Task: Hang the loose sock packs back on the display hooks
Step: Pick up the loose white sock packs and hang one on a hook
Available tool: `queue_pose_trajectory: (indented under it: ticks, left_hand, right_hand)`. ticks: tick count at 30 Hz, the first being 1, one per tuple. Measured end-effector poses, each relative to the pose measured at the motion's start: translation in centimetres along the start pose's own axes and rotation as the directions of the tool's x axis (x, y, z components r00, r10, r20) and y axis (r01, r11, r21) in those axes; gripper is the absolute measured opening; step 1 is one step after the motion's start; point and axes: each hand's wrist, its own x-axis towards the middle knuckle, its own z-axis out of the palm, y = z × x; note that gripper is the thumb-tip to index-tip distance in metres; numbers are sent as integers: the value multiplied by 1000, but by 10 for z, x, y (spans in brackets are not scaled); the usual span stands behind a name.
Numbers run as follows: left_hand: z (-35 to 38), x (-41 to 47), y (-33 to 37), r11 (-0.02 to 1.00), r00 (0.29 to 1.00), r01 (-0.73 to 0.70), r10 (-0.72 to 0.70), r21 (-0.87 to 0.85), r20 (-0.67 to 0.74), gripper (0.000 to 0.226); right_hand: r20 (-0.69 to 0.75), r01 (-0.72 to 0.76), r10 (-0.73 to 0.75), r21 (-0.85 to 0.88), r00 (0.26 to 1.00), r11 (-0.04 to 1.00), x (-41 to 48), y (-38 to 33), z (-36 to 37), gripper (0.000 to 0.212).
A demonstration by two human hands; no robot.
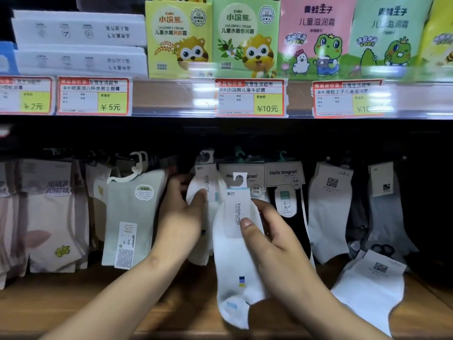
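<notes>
My right hand (267, 231) grips a white ankle sock pack (235, 271) by its paper label, thumb on the front. The pack's white plastic hanger (239, 180) points up, below the hooks and in front of a "Hello tongran" card. My left hand (182, 212) holds the edge of a matching white sock pack (204, 190) that hangs from a hook (207, 154). Another loose white sock pack (367, 288) with a paper card lies on the wooden shelf (122, 290) at the right.
Rows of sock packs hang along the dark back: pale green (130, 217) and beige (51, 217) on the left, black (289, 212), white (328, 212) and grey (389, 217) on the right. Above, a shelf edge carries price tags (250, 98) and boxes of children's cream (245, 38).
</notes>
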Motion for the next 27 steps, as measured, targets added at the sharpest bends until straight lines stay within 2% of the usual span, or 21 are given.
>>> queue_pose_trajectory:
  ticks: [5,10,14,19,27]
  left_hand:
    - [-4,-10,4,995,995,-96,96,16,21,27]
    - [-9,-21,10,989,989,-129,133,-66,61,57]
    - [-18,-28,13,981,980,-138,155,-133,128,45]
    - [-27,-33,12,976,976,-147,169,-159,136,65]
    - [-38,-34,12,982,976,-129,151,-142,160,65]
  right_hand:
    - [-57,30,-32,-36,998,999,10,3,5,34]
    - [-122,52,-62,-85,991,995,20,6,7,31]
    - [-137,58,-76,-130,988,990,29,5,9,32]
    - [-158,75,-105,-182,982,980,44,-1,19,34]
    - [-167,80,-114,-201,979,976,63,-10,35,46]
